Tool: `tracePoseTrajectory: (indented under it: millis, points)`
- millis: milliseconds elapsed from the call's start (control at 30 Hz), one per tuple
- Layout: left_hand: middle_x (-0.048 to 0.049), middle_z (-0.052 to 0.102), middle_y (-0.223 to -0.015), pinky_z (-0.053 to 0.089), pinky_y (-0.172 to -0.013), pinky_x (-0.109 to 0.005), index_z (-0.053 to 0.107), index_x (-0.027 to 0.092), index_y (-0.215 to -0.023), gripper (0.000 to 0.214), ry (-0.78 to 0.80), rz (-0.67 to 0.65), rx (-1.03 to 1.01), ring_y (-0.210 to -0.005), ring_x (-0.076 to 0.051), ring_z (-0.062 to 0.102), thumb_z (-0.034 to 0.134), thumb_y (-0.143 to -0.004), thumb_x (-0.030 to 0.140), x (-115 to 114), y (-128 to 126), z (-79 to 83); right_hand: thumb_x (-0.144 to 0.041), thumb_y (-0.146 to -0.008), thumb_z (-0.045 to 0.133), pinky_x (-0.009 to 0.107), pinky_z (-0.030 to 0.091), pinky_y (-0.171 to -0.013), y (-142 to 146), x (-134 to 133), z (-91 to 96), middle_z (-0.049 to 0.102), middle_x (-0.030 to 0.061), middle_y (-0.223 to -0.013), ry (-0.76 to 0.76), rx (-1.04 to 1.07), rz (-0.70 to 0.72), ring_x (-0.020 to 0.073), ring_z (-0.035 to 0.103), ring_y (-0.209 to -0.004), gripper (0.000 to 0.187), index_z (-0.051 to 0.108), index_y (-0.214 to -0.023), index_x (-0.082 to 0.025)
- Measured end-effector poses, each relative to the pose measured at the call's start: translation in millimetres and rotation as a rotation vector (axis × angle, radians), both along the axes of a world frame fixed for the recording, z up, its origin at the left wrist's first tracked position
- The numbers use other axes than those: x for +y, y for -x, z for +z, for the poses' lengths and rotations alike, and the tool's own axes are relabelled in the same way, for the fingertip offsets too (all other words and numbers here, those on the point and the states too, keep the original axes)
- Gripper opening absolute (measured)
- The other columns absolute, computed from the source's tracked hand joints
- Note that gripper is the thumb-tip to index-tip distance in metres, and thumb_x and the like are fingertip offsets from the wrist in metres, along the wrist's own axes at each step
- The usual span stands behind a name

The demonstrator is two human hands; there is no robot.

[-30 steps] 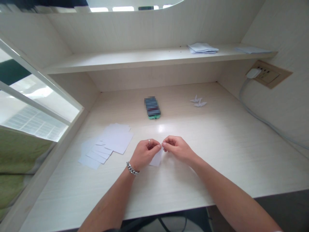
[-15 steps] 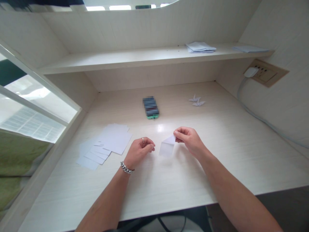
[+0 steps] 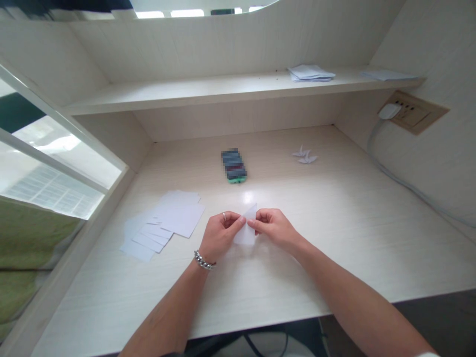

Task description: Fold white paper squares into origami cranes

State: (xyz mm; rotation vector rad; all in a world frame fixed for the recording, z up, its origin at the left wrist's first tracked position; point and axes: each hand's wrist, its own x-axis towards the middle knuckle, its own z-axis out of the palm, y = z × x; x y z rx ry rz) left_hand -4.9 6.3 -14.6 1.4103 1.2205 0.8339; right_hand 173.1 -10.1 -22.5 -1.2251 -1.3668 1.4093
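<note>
A small folded sheet of white paper (image 3: 245,237) is held between my two hands, just above the desk, with a pointed corner at its top. My left hand (image 3: 222,230) pinches its left side between thumb and fingers; a ring and a chain bracelet are on this hand and wrist. Closed on the paper's right side, my right hand (image 3: 275,227) has its thumb close to the left one. Fingers partly cover the middle of the sheet. Left of my hands lie several loose white paper sheets (image 3: 182,213), overlapping on the desk.
A phone (image 3: 234,166), blurred out, lies behind my hands. Two folded paper cranes (image 3: 305,155) sit farther back to the right. Paper stacks (image 3: 311,73) rest on the shelf (image 3: 186,94). A white plug (image 3: 388,111) with a cable (image 3: 405,186) runs along the right wall.
My left hand has moved right and taken hold of the paper's left side. My right hand has come left and slightly down with the paper, which is turned more upright.
</note>
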Motion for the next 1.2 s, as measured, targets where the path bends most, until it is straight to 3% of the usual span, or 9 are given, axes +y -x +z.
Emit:
tracePoseTrajectory:
  millis: [133, 333, 533, 933, 1200]
  points:
    - [-0.0045, 0.07, -0.068, 0.047, -0.054, -0.023, 0.07, 0.014, -0.074, 0.025, 0.006, -0.027, -0.032, -0.06, -0.014, 0.06, 0.071, -0.074, 0.039, -0.8, 0.4, -0.3, -0.037, -0.077, 0.067, 0.025, 0.037, -0.055, 0.5, -0.5, 3.6, 0.055, -0.0013, -0.058, -0.001, 0.007, -0.004, 0.0113, 0.05, -0.056, 0.03, 0.056, -0.059, -0.017]
    - [-0.0037, 0.069, -0.066, 0.045, -0.052, -0.022, 0.069, 0.014, -0.073, 0.024, 0.017, -0.076, -0.06, -0.057, -0.013, 0.058, 0.071, -0.075, 0.038, -1.5, 0.5, -0.3, -0.036, -0.074, 0.071, 0.025, 0.037, -0.055, 0.4, 0.5, 6.7, 0.055, -0.0019, -0.06, -0.012, 0.027, -0.122, 0.0109, 0.049, -0.057, 0.026, 0.059, -0.062, -0.016]
    - [-0.0024, 0.066, -0.064, 0.042, -0.052, -0.021, 0.068, 0.015, -0.069, 0.022, -0.013, -0.11, -0.007, -0.056, -0.011, 0.055, 0.07, -0.075, 0.035, -0.8, 1.3, -1.9, -0.034, -0.071, 0.073, 0.027, 0.043, -0.059, -1.5, 2.2, 3.4, 0.062, -0.0002, -0.067, 0.012, 0.122, -0.181, 0.0123, 0.053, -0.061, 0.019, 0.068, -0.075, -0.016]
    - [-0.0041, 0.068, -0.067, 0.043, -0.053, -0.022, 0.07, 0.014, -0.073, 0.025, -0.013, -0.097, -0.013, -0.058, -0.013, 0.056, 0.069, -0.077, 0.038, -1.2, -1.8, 0.3, -0.037, -0.073, 0.072, 0.028, 0.044, -0.061, 0.6, 0.9, 2.9, 0.063, 0.0011, -0.064, 0.02, 0.13, -0.155, 0.0129, 0.055, -0.061, 0.022, 0.069, -0.071, -0.015]
    - [-0.0049, 0.07, -0.067, 0.041, -0.05, -0.022, 0.072, 0.014, -0.074, 0.027, 0.005, -0.061, 0.026, -0.057, -0.013, 0.057, 0.07, -0.075, 0.041, -1.7, -2.0, 1.8, -0.043, -0.079, 0.066, 0.029, 0.048, -0.063, 1.0, 0.9, 5.4, 0.066, 0.0039, -0.074, 0.064, 0.184, -0.154, 0.0151, 0.061, -0.069, 0.029, 0.071, -0.081, -0.015]
